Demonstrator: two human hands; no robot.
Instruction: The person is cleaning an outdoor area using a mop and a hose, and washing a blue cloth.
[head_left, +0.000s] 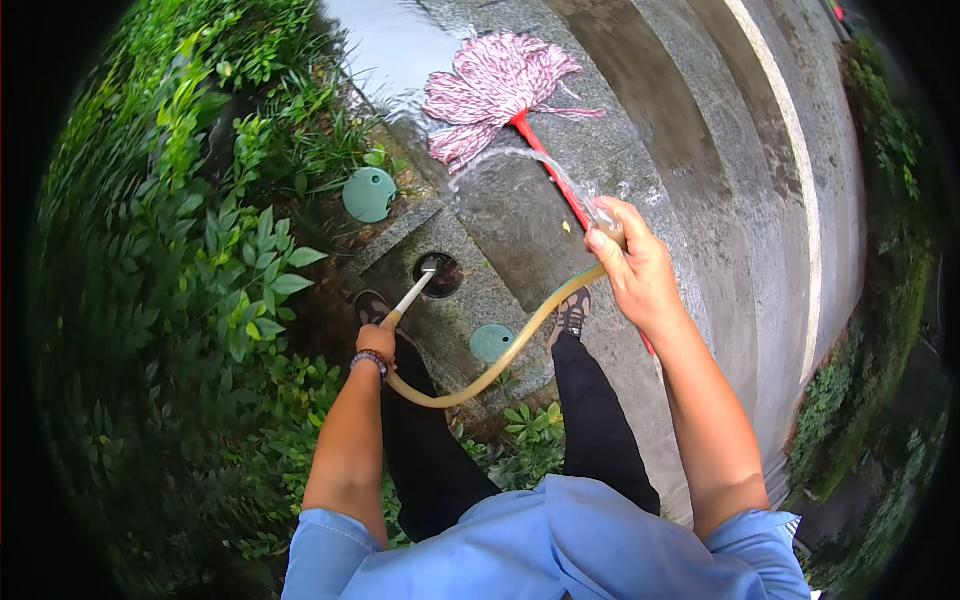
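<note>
My right hand (637, 262) grips the free end of a yellowish hose (517, 341), thumb and fingers around it near the mouth. Water (555, 165) streams from that end and arcs onto the paving beside a string mop head (502, 90) of red and white strands. The mop's red handle (551, 169) lies on the ground and passes behind my right hand. Lower left, my left hand (379, 341) is closed around the hose where it meets a pale rigid pipe (411, 296). This pipe reaches down into a round hole (439, 275) in the stone.
One round green cover (369, 195) lies at the planting's edge; another green cover (492, 343) sits near my right shoe (574, 311). Leafy shrubs (255, 292) crowd the left side. Wet paving (390, 45) spreads beyond the mop, and a striped roadway (750, 187) curves along the right.
</note>
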